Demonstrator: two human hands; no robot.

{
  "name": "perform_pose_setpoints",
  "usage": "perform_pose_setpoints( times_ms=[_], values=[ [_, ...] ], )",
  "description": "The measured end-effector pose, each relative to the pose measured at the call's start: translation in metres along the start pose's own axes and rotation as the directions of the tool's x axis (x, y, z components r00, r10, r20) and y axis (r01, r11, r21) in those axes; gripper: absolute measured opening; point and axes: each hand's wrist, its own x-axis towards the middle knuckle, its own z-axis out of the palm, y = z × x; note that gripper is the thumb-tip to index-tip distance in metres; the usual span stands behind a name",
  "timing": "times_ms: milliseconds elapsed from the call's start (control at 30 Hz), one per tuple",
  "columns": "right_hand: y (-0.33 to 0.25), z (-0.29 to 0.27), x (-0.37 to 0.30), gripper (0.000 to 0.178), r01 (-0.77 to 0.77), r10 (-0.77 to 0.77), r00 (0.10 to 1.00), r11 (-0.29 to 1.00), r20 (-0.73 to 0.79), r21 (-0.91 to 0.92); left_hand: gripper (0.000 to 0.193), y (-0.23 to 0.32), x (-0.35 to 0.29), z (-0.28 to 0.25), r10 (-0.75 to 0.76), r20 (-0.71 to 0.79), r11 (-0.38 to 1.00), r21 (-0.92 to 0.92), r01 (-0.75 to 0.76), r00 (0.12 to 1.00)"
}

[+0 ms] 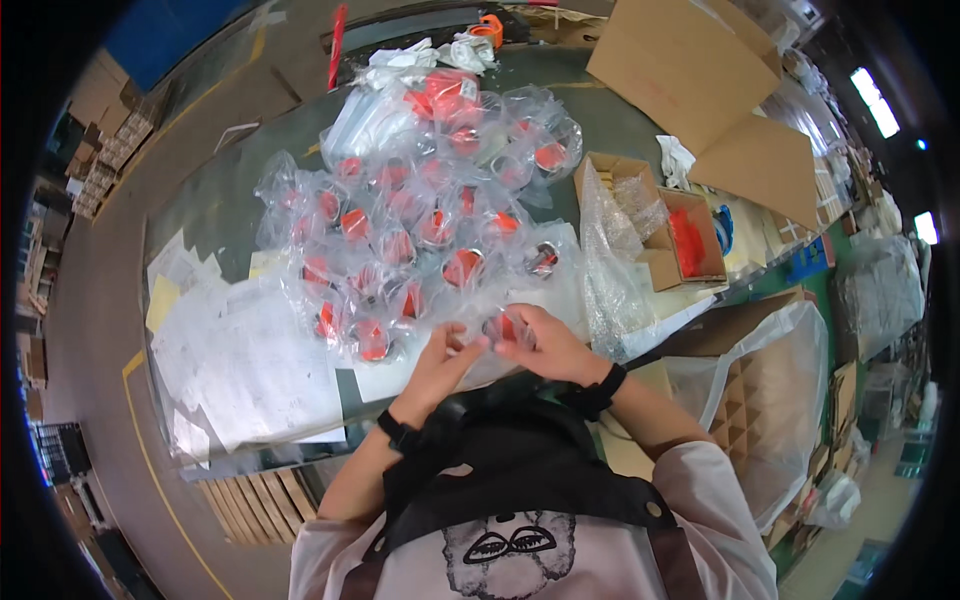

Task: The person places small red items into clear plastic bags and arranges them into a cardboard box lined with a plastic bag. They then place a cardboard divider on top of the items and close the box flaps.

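Note:
A round metal-rimmed part with red inside, wrapped in a clear plastic bag (503,327), is held at the table's near edge. My right hand (548,345) is closed around its right side, with fingers over the top. From the left, my left hand (440,362) meets the bag with curled fingers and its thumb stretched toward the part; the exact grip is partly hidden by glare on the plastic. Just beyond my hands lies a bagged red part (462,267), one of several similar bagged parts (397,247) heaped across the table's middle.
Paper sheets (250,350) cover the table's left. To the right are bubble wrap (610,270), a small carton with red pieces (690,240) and a large open cardboard box (690,70). A plastic-lined carton with dividers (745,400) stands beside my right arm. An orange tape roll (488,30) lies far back.

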Motion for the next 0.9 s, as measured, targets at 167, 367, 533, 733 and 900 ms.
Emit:
perform_pose_setpoints(
  times_ms=[167, 367, 533, 733, 900],
  values=[
    [0.004, -0.028, 0.0, 0.042, -0.22, 0.201, 0.966, 0.97, 0.162, 0.106, 0.033, 0.009, 0.008, 0.008, 0.076, 0.09, 0.993, 0.078, -0.083, 0.993],
    [-0.021, -0.057, 0.018, 0.043, -0.186, 0.128, 0.943, 0.968, 0.306, 0.166, 0.025, 0.027, 0.017, 0.023, 0.19, -0.034, 0.937, 0.304, -0.171, 0.981],
    [-0.006, -0.093, 0.013, 0.03, -0.3, 0.268, 0.954, 0.877, 0.135, 0.376, 0.025, 0.029, -0.007, 0.004, 0.237, -0.094, 0.96, 0.173, -0.218, 0.967],
    [-0.07, -0.117, 0.049, 0.026, 0.004, 0.127, 0.991, 0.282, -0.041, 0.959, 0.036, 0.128, -0.041, 0.017, 0.504, 0.146, 0.822, 0.222, -0.525, 0.851],
    [-0.104, -0.1, 0.079, 0.022, 0.271, 0.033, 0.939, 0.539, -0.341, 0.798, 0.044, 0.148, -0.027, 0.064, 0.276, 0.536, 0.957, -0.076, -0.28, 0.798]
  ],
)
